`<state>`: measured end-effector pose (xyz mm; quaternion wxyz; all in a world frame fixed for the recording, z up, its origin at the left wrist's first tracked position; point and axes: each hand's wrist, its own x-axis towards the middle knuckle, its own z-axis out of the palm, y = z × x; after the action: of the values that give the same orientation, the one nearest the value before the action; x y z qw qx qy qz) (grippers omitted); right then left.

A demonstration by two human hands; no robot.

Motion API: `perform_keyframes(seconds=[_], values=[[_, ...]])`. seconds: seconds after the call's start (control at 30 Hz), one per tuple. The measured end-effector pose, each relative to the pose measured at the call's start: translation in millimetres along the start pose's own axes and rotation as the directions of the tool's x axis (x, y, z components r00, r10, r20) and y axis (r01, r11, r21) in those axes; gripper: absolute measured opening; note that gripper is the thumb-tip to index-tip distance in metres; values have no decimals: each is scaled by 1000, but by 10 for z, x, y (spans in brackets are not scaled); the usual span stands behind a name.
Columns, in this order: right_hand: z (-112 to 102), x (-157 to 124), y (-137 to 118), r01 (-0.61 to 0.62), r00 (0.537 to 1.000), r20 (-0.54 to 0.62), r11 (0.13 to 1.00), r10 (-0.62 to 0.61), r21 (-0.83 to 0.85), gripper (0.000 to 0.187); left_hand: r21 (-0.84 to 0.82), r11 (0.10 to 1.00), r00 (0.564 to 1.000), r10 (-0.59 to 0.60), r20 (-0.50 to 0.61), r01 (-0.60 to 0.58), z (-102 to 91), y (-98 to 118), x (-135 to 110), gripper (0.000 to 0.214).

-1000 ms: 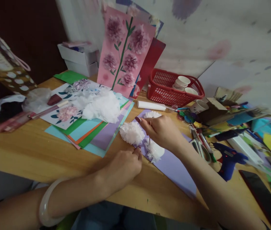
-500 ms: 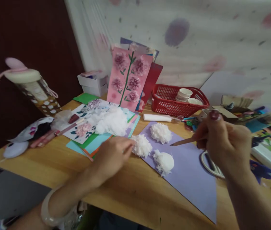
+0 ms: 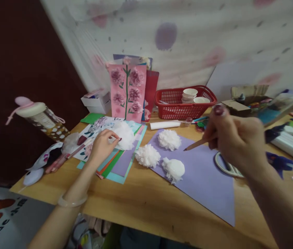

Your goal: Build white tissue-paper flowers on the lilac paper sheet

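Note:
My left hand (image 3: 105,143) is over the pile of white tissue pieces (image 3: 124,135), thumb and index fingertips drawn together at its near edge. My right hand (image 3: 237,138) grips a wooden pencil (image 3: 197,143), its dark tip pointing left just above a sheet of purple paper (image 3: 203,183). Two fluffy white paper flowers, one at the back (image 3: 169,139) and one at the left (image 3: 147,155), lie by the sheet's left end. Near them is a white dome (image 3: 176,168) with tissue petals along its left and lower side.
Coloured papers (image 3: 121,166) lie beneath the tissue pile. A pink flower card (image 3: 128,93) stands behind, beside a red basket (image 3: 185,107) with paper cups. Scissors (image 3: 226,166) and a blue glue gun (image 3: 280,164) are at the right. A drink bottle (image 3: 42,119) stands at the left.
My left hand has moved left and back, from beside the left paper flower to the tissue pile. My right hand still holds the pencil over the purple paper. The view has shifted slightly.

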<state>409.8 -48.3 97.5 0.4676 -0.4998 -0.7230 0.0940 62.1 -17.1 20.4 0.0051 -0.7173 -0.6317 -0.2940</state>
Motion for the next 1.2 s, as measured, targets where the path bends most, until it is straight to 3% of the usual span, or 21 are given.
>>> perform_keyframes(seconds=[0.13, 0.33, 0.5, 0.63, 0.8, 1.0, 1.2], values=[[190, -155, 126, -154, 981, 124, 987, 148, 36, 71, -50, 999, 998, -23, -62, 20, 11, -20, 14, 9], [394, -230, 235, -197, 958, 241, 969, 158, 150, 73, -36, 999, 991, -32, -129, 27, 189, -49, 29, 13], [480, -260, 235, -249, 934, 303, 951, 187, 181, 71, -33, 999, 993, 20, -113, -23, 233, -106, 4, 16], [490, -261, 201, -268, 935, 292, 942, 203, 202, 71, -14, 999, 994, 27, -108, -28, 201, -107, -23, 16], [435, -218, 198, -242, 965, 155, 950, 214, 197, 71, 17, 996, 995, 85, -55, -84, 169, -94, -47, 22], [514, -228, 283, -285, 939, 254, 938, 232, 198, 76, -22, 996, 987, 77, -140, -81, 277, -199, -3, 13], [630, -244, 277, -326, 924, 290, 910, 250, 255, 73, -37, 993, 983, 102, -152, -109, 294, -211, -6, 16]])
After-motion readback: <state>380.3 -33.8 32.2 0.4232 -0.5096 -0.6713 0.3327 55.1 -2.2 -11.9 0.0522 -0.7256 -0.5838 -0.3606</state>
